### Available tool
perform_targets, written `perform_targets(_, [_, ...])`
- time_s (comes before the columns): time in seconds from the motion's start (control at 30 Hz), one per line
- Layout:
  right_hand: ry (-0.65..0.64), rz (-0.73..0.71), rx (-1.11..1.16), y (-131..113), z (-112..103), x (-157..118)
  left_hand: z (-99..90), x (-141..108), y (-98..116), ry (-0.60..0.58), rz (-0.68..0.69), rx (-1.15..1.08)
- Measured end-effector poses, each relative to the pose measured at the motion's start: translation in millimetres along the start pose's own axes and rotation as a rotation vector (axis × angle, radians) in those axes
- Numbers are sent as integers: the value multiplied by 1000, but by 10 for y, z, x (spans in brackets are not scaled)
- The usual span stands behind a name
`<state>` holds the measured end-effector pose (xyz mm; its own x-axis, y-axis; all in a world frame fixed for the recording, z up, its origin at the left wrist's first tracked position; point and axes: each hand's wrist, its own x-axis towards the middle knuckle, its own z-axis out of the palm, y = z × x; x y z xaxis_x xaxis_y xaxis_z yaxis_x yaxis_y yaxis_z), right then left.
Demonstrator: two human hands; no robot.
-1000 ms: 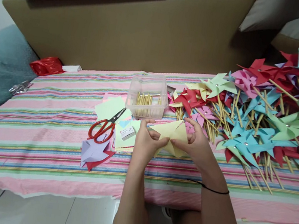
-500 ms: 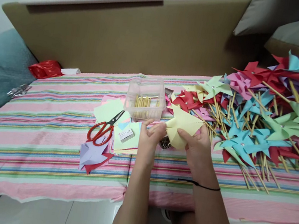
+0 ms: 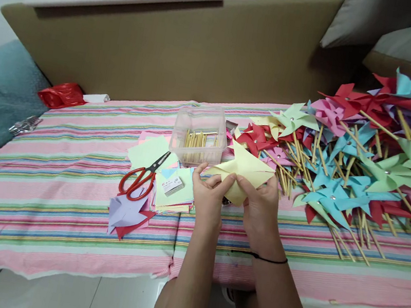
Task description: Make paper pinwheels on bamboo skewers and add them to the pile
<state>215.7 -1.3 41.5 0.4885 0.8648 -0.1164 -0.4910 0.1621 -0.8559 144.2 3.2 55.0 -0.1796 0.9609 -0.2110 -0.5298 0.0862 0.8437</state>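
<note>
A pale yellow paper pinwheel head [image 3: 249, 165], cut and partly folded, is held up between both hands in front of me. My left hand [image 3: 211, 194] pinches its lower left side with thumb and fingers. On the lower right, my right hand [image 3: 260, 204] grips the paper, its thumb close to the left thumb. Just beyond the paper stands a clear plastic box [image 3: 177, 156] with several thin wooden sticks [image 3: 196, 139] in it. A small dark item beneath the paper is mostly hidden.
Red-handled scissors [image 3: 143, 178] lie on paper sheets at left, beside a small printed box [image 3: 172, 186]. Purple and red cut papers [image 3: 126, 211] are nearer me. Many finished pinwheels [image 3: 333, 195] pile up at right. A red plastic bag [image 3: 62, 96] sits far left on the striped cloth [image 3: 70, 169].
The yellow paper has turned in my hands, with a point now standing upward. My right hand has moved left, and both thumbs have come together at the paper's lower middle.
</note>
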Motion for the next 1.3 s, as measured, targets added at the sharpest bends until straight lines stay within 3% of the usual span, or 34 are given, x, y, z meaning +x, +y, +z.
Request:
perform_targets(0.17, [-20, 34, -3, -14, 16, -16, -18, 12, -33, 34, 39, -16])
perform_targets(0.33, [-75, 13, -21, -113, -74, 14, -74, 93, 25, 178, 2, -110])
perform_targets(0.5, [-341, -139, -178, -198, -242, 39, -146, 168, 84, 283, 2, -165])
perform_targets(0.67, [-558, -124, -373, -118, -284, 19, -161, 172, 85, 305, -16, -137])
perform_targets(0.8, [-485, -177, -398, -64, -233, 7, -147, 156, 78, 240, 2, -84])
perform_targets(0.97, [-364, -127, -265, -27, -143, -13, -135, 118, 62, 150, 20, 7])
perform_targets(1.13, [-113, -113, -206, 17, -37, -61, -126, 96, 57, 121, 28, 19])
perform_targets(1.3, [-80, -153, -240, 17, -5, -79, -98, 72, 76, 119, 25, 16])
